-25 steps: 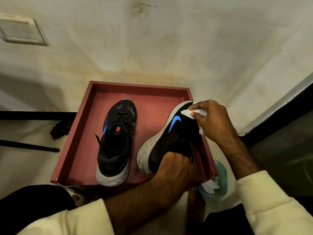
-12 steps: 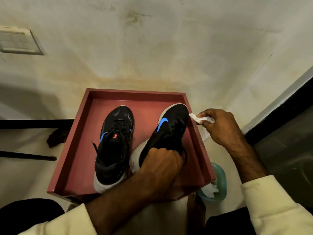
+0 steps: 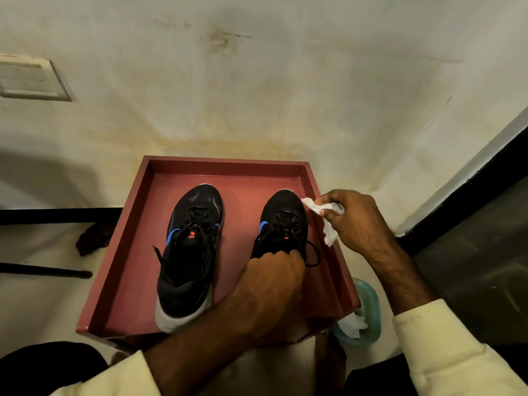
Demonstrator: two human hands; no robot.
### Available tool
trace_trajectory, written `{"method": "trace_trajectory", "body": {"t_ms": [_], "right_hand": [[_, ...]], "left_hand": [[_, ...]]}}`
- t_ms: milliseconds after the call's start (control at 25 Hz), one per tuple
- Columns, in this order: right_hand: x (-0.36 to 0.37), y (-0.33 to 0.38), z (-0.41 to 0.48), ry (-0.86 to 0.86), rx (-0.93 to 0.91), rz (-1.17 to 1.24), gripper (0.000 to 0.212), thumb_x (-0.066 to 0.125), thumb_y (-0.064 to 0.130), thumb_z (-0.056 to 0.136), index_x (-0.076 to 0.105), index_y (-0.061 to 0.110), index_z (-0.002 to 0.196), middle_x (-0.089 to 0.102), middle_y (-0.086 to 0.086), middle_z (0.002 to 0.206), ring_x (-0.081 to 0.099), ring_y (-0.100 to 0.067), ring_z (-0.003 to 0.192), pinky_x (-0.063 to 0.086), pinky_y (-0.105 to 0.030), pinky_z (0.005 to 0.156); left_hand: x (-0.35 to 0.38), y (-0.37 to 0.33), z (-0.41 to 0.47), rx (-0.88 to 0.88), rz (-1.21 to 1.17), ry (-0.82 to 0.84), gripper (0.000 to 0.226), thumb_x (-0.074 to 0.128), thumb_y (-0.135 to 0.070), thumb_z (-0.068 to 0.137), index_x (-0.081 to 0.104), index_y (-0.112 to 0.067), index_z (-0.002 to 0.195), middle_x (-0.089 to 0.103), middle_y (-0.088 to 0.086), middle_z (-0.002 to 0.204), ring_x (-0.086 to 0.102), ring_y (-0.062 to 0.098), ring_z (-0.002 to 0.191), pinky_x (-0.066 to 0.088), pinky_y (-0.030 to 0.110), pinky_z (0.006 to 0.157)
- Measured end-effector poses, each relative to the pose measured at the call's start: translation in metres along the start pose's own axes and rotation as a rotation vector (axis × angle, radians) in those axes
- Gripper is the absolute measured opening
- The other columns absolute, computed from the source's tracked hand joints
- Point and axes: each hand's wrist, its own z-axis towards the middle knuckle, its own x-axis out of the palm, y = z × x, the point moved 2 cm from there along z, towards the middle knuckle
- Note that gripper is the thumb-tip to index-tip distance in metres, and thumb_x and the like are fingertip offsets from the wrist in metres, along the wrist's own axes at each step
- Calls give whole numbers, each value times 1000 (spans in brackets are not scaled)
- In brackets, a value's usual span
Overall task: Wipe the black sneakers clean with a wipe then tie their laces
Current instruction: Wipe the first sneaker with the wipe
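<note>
Two sneakers: left sneaker (image 3: 190, 252) and right sneaker (image 3: 283, 224) sit upright, apart, in red tray (image 3: 228, 162).
Left hand (image 3: 271, 290): fingers closed on right sneaker's heel collar.
Right hand (image 3: 354, 221): fingers pinched on wipe (image 3: 323, 212), just beside the toe.
Risk: loose lace (image 3: 313, 257) may snag the wipe; a one-handed hold may let the shoe tip.
</note>
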Motion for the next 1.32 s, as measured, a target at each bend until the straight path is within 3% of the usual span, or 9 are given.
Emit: {"method": "trace_trajectory", "body": {"t_ms": [240, 400, 520, 640, 880, 1000, 1080, 1200, 1320], "right_hand": [[10, 10, 10, -76, -19, 60, 22, 69, 13, 98, 77, 17, 118, 73, -2, 120, 62, -8, 91, 41, -8, 70], [38, 28, 43, -118, -118, 103, 25, 67, 12, 99, 77, 18, 121, 72, -4, 128, 71, -20, 109, 45, -10, 86], [68, 33, 61, -7, -224, 63, 29, 65, 11, 100, 75, 18, 127, 70, -5, 133, 66, -21, 119, 42, -18, 99], [84, 26, 72, 197, -268, -37, 29, 66, 10, 99, 77, 18, 125, 72, -5, 131, 66, -23, 122, 40, -20, 98], [40, 12, 87, 335, -52, -527, 27, 75, 8, 90, 81, 15, 116, 73, -16, 122, 72, -33, 102, 57, -36, 96], [39, 11, 80, 152, -125, -338, 31, 68, 5, 94, 78, 15, 121, 70, -16, 129, 68, -34, 113, 50, -31, 100], [48, 16, 65, 164, -228, -313, 32, 63, 6, 95, 78, 17, 121, 70, -12, 129, 66, -33, 120, 48, -32, 103], [56, 9, 60, 241, -138, -336, 27, 63, 22, 88, 78, 18, 110, 72, -12, 123, 65, -35, 121, 53, -43, 103], [39, 5, 52, 191, 41, -357, 32, 76, 11, 86, 77, 15, 119, 71, -16, 126, 69, -36, 112, 57, -40, 100]], "left_hand": [[0, 2, 2, -28, -49, 39, 39, 48, -32, 107, 45, -12, 140, 62, 12, 133, 64, 32, 115, 53, 45, 93], [-3, 0, 2, -27, -30, 72, 39, 49, -29, 107, 45, -8, 140, 62, 15, 132, 63, 34, 115, 53, 45, 91], [-4, 0, 1, -13, -29, 68, 37, 50, -27, 106, 47, -6, 137, 63, 17, 129, 64, 36, 113, 54, 46, 88], [-3, 3, 2, -22, -46, 61, 35, 50, -24, 106, 48, -5, 136, 62, 18, 129, 64, 37, 112, 53, 47, 88], [-3, 5, 3, -31, -64, 68, 35, 50, -25, 106, 48, -7, 136, 61, 18, 131, 62, 38, 115, 54, 48, 89], [0, 3, 0, -31, -69, 49, 34, 49, -26, 106, 49, -8, 135, 62, 16, 129, 63, 37, 112, 53, 46, 88], [2, 3, -2, -28, -64, 13, 33, 49, -28, 106, 50, -9, 133, 63, 16, 127, 64, 37, 110, 53, 44, 85], [1, 4, -1, -36, -65, -22, 36, 48, -34, 106, 51, -9, 132, 64, 16, 126, 64, 36, 110, 51, 42, 79], [-2, 4, -2, -54, -111, 4, 42, 49, -39, 105, 51, -8, 135, 62, 15, 130, 62, 34, 114, 53, 44, 88]]}}
